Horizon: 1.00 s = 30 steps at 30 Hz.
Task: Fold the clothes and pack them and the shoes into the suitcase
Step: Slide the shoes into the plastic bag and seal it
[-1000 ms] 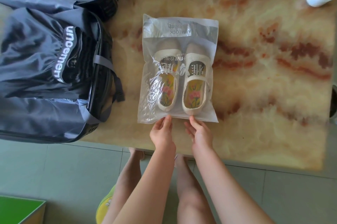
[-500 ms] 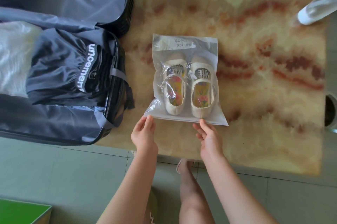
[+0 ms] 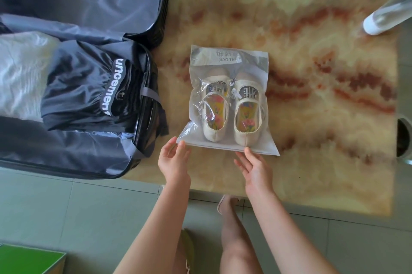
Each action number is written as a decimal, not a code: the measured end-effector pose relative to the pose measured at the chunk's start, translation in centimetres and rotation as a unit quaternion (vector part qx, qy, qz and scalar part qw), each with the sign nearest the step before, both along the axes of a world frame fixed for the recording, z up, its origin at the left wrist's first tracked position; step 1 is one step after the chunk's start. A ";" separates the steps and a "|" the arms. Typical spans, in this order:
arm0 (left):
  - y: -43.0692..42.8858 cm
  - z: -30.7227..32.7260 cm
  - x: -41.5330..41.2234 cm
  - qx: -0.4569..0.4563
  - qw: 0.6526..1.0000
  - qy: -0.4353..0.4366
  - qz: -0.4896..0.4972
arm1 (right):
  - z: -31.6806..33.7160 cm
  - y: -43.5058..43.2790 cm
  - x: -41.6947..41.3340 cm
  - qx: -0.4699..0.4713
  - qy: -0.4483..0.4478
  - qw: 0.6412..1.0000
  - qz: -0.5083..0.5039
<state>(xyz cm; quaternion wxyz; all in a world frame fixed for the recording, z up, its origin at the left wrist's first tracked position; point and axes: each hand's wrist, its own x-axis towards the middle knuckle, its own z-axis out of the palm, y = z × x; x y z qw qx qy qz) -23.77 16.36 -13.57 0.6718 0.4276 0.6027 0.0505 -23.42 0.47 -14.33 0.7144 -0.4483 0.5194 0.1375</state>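
Shoes (image 3: 231,110), cream with flowered insoles, lie side by side in a clear bag (image 3: 229,59) flat on the table (image 3: 312,50), toes far. Left hand (image 3: 175,162) is wide, fingers straight, fingertips at the bag's near left corner. Right hand (image 3: 256,169) is wide too, fingertips at the near edge below the right shoe; both seem to touch the plastic, though the view is soft there. Suitcase (image 3: 66,155) lies open at left, near the bag, holding a folded black garment (image 3: 84,86) and a white garment (image 3: 20,73).
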 end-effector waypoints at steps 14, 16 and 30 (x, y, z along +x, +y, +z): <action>1.4 5.5 4.3 -0.129 0.973 -0.171 -0.082 | 6.1 1.2 4.1 0.059 -0.189 0.980 -0.030; 1.6 6.3 4.7 -0.113 0.974 -0.168 -0.104 | 6.8 1.4 4.6 0.069 -0.186 0.980 -0.036; 3.6 14.8 9.5 0.051 0.966 -0.172 -0.189 | 15.0 2.1 9.5 0.006 -0.194 0.980 0.034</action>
